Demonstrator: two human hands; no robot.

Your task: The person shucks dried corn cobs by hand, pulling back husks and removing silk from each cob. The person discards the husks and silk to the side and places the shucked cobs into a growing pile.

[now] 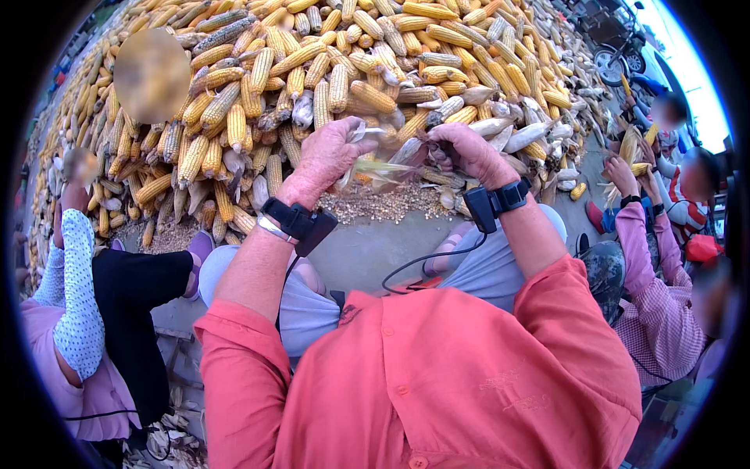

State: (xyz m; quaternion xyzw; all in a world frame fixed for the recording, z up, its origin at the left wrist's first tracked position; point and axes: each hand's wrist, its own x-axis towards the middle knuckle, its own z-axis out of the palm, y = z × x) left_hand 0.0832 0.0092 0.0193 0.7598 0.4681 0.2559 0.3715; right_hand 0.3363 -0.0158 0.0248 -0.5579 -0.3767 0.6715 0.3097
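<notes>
My left hand (335, 151) is closed on pale corn husk leaves (378, 167), which hang loosely and look blurred. To its right, my right hand (463, 149) grips a dark, dry ear of corn (415, 151) with its fingers curled; husk still covers part of the ear. Both hands are over the front edge of a large heap of yellow corn cobs (372, 97), some bare and some in husk. Loose kernels (387, 205) lie on the ground just below the hands. Each wrist wears a black strapped device with a cable.
A co-worker's patterned sleeve (79, 287) and black trouser leg (135, 281) are close on the left. On the right, a co-worker in a checked shirt (656, 328) holds a husked cob (640, 169). Shed husks (176, 434) lie at lower left. A motorcycle (612, 64) stands far right.
</notes>
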